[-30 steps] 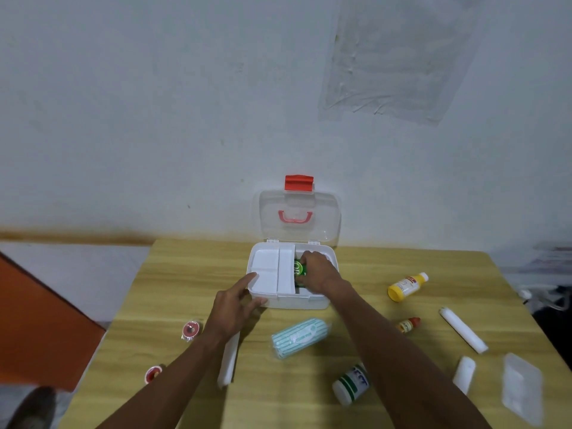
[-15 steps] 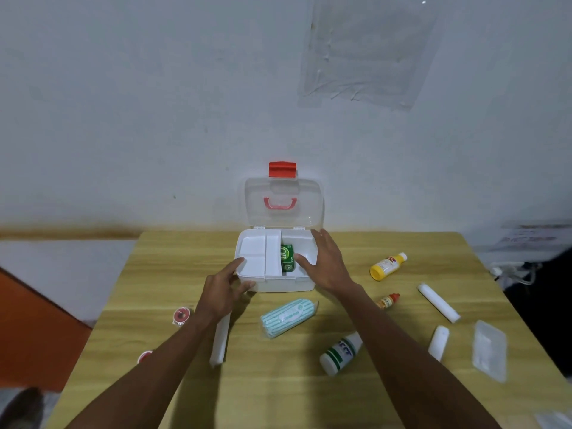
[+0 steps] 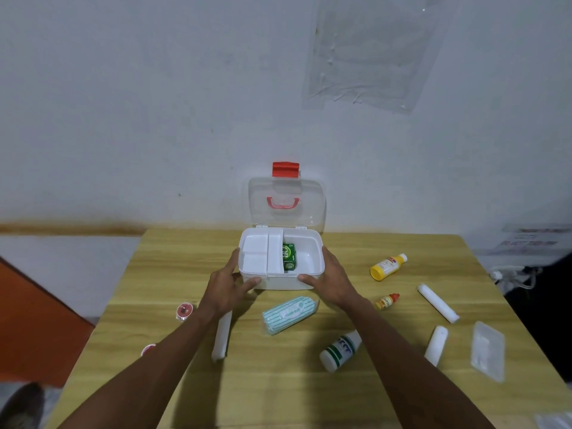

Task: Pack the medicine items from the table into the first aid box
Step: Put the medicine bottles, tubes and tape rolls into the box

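Note:
The white first aid box (image 3: 311, 243) stands open at the table's far middle, its clear lid (image 3: 286, 204) upright with a red latch. A green box (image 3: 290, 257) lies inside, beside a white inner tray (image 3: 255, 252). My left hand (image 3: 227, 286) grips the box's front left corner. My right hand (image 3: 332, 281) holds its front right corner. On the table lie a teal striped pack (image 3: 289, 314), a white green-labelled bottle (image 3: 340, 351), a yellow bottle (image 3: 388, 266) and a small red-capped bottle (image 3: 387, 301).
Two white rolls (image 3: 438, 302) (image 3: 435, 345) and a clear flat packet (image 3: 488, 351) lie at the right. A long white tube (image 3: 222, 335) and two small red-and-white items (image 3: 184, 311) (image 3: 148, 349) lie at the left. The wall stands right behind the box.
My right hand let go of the green box inside and came out to the box's front right corner. My left hand closed on the front left corner.

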